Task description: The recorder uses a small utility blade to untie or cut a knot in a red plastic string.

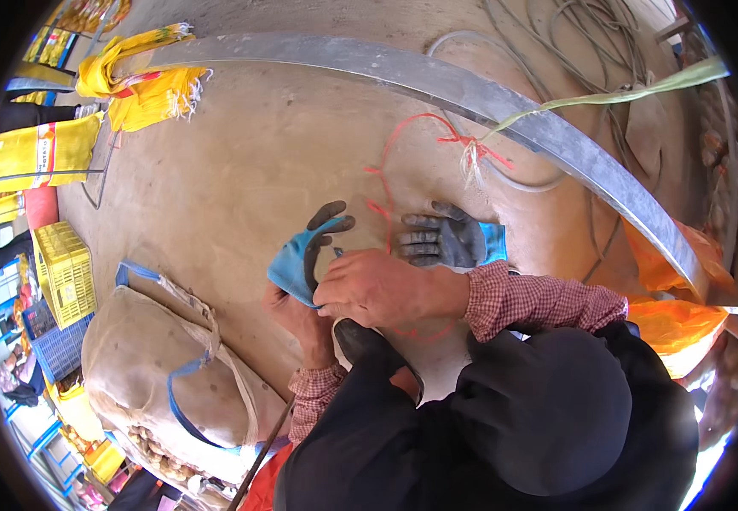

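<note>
A blue work glove with dark coated fingers [295, 259] is partly over my left hand [299, 313], which points away from me. My right hand [382, 287] is bare and closed on the glove's cuff near the left wrist. A second glove [449, 236], dark with a blue cuff, lies palm up on the floor just beyond my right wrist. Red string [387, 185] trails over the floor between the gloves and the metal bar.
A curved-looking metal bar [356, 61] spans the far side, with yellow mesh sacks [155, 96] on its left end and green twine [612, 96] over it. A large bulk bag [152, 358] stands at left near crates [65, 274]. Hoses [573, 38] lie beyond. Other people are at far left.
</note>
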A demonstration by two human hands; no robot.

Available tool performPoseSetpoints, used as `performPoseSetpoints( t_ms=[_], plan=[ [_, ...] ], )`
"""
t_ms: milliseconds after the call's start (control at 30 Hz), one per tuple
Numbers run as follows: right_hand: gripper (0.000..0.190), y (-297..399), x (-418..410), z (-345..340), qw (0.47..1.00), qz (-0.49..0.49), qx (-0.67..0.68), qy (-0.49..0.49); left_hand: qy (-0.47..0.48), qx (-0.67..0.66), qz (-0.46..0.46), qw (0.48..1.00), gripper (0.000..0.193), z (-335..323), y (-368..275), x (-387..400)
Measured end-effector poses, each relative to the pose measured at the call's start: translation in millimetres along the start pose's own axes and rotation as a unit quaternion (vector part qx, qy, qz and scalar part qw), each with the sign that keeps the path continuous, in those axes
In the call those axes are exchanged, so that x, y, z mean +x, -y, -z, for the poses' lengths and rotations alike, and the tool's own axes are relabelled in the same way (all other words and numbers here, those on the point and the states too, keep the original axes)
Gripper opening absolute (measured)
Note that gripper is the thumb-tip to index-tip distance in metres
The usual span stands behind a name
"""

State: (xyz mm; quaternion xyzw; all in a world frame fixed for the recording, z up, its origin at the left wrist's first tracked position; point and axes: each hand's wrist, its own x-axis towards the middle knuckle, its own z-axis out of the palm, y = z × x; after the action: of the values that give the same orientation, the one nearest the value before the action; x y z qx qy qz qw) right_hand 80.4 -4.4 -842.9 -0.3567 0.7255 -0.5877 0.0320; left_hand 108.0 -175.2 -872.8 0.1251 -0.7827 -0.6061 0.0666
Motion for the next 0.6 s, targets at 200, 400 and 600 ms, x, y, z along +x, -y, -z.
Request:
performPoseSetpoints(
  t_ms=[200,400,600],
  plan=[
    [0.017,-1,-4,-6,0.999,-0.014,0.045,-0.003,0.081,0.160,-0.085,0.980,0.037,-2,-14,-12],
    [0.022,6,-9,-2,0.976,-0.136,0.166,0.035,0.089,-0.388,0.215,0.892,0.040,6,-25,-4],
    [0.021,14,-3,2,0.959,-0.161,0.198,0.124,0.148,-0.539,0.205,0.804,0.049,-13,-25,18]
  ],
)
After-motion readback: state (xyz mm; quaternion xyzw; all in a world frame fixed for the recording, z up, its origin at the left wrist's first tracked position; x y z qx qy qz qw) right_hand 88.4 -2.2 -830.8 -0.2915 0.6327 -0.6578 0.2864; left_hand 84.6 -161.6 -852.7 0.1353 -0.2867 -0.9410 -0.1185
